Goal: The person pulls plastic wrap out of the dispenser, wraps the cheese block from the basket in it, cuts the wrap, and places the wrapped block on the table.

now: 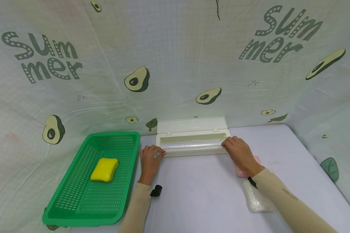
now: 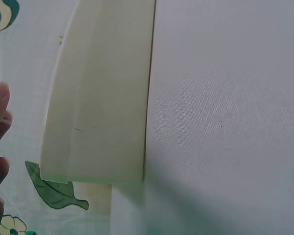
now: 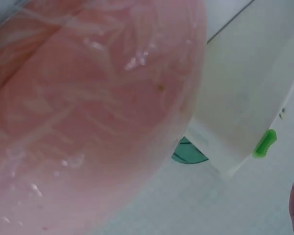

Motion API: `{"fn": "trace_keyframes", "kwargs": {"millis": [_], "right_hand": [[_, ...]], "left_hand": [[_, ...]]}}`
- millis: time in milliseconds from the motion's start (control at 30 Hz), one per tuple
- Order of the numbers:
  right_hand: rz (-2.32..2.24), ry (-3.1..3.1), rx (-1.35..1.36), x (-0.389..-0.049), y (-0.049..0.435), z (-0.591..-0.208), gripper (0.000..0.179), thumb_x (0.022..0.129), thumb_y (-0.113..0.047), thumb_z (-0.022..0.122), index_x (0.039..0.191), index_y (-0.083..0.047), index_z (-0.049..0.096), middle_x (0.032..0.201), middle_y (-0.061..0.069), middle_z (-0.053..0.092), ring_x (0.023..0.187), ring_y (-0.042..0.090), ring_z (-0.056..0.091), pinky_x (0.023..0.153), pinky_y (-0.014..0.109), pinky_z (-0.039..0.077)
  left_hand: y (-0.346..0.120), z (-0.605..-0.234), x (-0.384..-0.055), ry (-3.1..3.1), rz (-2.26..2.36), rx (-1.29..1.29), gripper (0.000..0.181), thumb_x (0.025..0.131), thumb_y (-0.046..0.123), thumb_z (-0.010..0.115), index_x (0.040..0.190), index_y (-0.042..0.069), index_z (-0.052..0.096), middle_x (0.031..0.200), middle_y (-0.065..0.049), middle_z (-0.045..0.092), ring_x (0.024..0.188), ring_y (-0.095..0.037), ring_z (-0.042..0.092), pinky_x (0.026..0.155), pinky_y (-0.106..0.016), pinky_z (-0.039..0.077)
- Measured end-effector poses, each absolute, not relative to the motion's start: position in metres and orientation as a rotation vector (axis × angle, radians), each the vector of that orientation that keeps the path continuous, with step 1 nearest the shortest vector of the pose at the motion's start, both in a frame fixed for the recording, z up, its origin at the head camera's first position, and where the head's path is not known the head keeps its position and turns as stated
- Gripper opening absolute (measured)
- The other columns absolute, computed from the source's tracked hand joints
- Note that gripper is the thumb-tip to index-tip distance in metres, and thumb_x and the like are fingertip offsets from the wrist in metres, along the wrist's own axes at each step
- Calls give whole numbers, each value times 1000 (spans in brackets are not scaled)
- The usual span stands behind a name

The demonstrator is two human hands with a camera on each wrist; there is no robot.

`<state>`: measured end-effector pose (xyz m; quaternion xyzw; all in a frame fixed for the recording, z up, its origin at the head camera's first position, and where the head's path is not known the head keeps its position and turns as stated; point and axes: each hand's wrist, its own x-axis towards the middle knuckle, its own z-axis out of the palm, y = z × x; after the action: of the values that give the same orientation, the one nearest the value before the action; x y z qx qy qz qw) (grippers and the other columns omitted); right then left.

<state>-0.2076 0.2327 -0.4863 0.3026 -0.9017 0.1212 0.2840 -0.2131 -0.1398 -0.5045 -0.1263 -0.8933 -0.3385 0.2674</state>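
Observation:
A long white plastic wrap dispenser (image 1: 192, 152) stands at the back of the table, its lid (image 1: 192, 124) raised. Inside lies a roll of clear plastic wrap (image 1: 192, 144). At the front left corner, my left hand (image 1: 149, 161) has thumb and index fingertips together, pinching the wrap's edge; the film there is barely visible. My right hand (image 1: 239, 153) pinches at the front right end of the roll, its fingertips partly hidden. The left wrist view shows the dispenser's front wall (image 2: 103, 98) beside the fingertips (image 2: 0, 93). A green piece (image 3: 264, 143) sits on the dispenser's edge.
To the left stands a green basket (image 1: 128, 181) holding a yellow sponge-shaped block (image 1: 105, 170). Under my right wrist lies a pink item in clear plastic (image 1: 241, 172). A clear bag with whitish contents (image 1: 256, 199) is nearer. A printed cloth (image 1: 175, 64) hangs behind.

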Motion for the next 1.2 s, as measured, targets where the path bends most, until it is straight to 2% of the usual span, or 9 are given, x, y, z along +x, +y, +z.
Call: {"fn": "trace_keyframes", "kwargs": {"millis": [67, 133, 233, 300, 533, 900, 1200], "right_hand": [[312, -2404, 819, -207, 232, -485, 13, 84, -11, 64, 95, -7, 59, 93, 3, 57, 83, 21, 51, 67, 35, 41], [300, -2397, 822, -205, 232, -484, 13, 92, -18, 55, 96, -6, 59, 93, 3, 57, 83, 22, 52, 67, 35, 42], [293, -2375, 823, -205, 232, -484, 32, 101, -28, 37, 96, -6, 60, 93, 4, 57, 83, 23, 52, 66, 35, 42], [290, -2373, 822, -204, 232, -484, 41, 103, -32, 28, 96, -6, 59, 94, 4, 57, 83, 23, 52, 66, 35, 42], [273, -2364, 830, -200, 232, -484, 43, 103, -29, 24, 96, -5, 60, 93, 5, 57, 83, 23, 52, 66, 35, 42], [315, -2359, 791, -193, 232, -482, 41, 103, -28, 28, 95, -6, 63, 91, 3, 58, 83, 23, 52, 66, 35, 41], [293, -2357, 787, -189, 233, -480, 44, 103, -28, 26, 94, -6, 62, 91, 4, 58, 84, 24, 53, 68, 38, 44]], "left_hand": [[-140, -504, -211, -2408, -911, -346, 14, 69, 14, 81, 78, 20, 72, 81, 10, 64, 83, -13, 49, 84, -39, 30], [-141, -503, -209, -2401, -906, -355, 15, 68, 13, 82, 77, 20, 72, 81, 10, 64, 83, -13, 49, 84, -39, 30], [-142, -504, -207, -2388, -893, -371, 15, 68, 14, 82, 77, 19, 72, 82, 10, 64, 83, -13, 49, 83, -40, 30], [-143, -504, -206, -2378, -883, -378, 14, 68, 14, 82, 76, 19, 72, 83, 10, 64, 83, -14, 49, 82, -40, 31], [-146, -504, -205, -2393, -848, -376, 11, 69, 19, 81, 76, 19, 72, 85, 9, 63, 84, -13, 50, 82, -39, 32], [-146, -500, -198, -2379, -821, -385, 13, 68, 16, 82, 78, 18, 74, 82, 9, 62, 83, -14, 49, 82, -39, 31], [-146, -494, -194, -2347, -830, -407, 15, 67, 14, 83, 78, 18, 74, 81, 8, 62, 82, -15, 50, 81, -39, 32]]}}
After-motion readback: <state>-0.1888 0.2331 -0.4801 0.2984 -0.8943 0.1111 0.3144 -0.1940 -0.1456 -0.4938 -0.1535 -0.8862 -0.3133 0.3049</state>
